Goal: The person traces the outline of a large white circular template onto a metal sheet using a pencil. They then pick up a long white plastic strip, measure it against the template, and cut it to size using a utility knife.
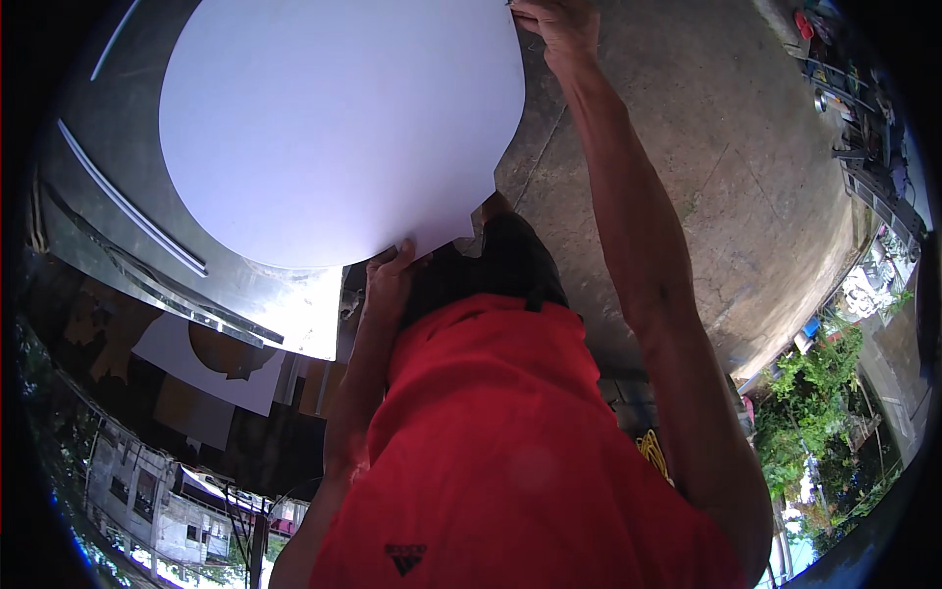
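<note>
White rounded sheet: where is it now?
In the head view, the white rounded sheet spans the upper left, with the left hand at its lower edge and the right hand at its upper right.

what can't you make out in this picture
All in the head view:
- Far end of the white sheet: cut off by the top edge.
- Part of the right hand: cut off by the top edge.
- Some fingers of the left hand: hidden by the sheet.
- Rest of the yellow coil: hidden by the right arm and red shirt.
- Clutter at the right rim: too small, blurred.
</note>
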`<state>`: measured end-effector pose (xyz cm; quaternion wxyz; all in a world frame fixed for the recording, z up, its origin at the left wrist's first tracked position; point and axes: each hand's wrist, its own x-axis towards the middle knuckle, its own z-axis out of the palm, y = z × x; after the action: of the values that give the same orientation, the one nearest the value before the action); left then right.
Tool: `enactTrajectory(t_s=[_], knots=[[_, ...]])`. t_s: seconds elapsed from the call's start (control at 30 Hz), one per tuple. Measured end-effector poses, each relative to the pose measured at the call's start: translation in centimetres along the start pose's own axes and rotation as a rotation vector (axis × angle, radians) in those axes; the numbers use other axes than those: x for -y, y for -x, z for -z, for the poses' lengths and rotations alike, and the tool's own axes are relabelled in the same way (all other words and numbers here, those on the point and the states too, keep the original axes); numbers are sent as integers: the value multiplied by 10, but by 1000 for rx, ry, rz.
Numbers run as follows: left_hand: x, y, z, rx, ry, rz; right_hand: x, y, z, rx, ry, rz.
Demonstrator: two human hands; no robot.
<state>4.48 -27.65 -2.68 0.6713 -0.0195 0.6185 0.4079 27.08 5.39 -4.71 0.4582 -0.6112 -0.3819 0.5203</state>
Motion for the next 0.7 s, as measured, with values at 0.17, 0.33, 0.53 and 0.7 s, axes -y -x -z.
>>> enactTrajectory(t_s=[0.17, 0.33, 0.53, 0.7], knots=[[1, -2, 4, 4, -23, 27, 2, -3, -1, 2, 59, -24], [7, -5, 9, 17, 31, 24, 5, 16, -1, 34, -65, -6], [3, -5, 8, 58, 3, 41, -19, 22, 15, 41, -184, 10], [1, -2, 5, 41, 2, 38, -14, 33, 14, 9, -183, 24]])
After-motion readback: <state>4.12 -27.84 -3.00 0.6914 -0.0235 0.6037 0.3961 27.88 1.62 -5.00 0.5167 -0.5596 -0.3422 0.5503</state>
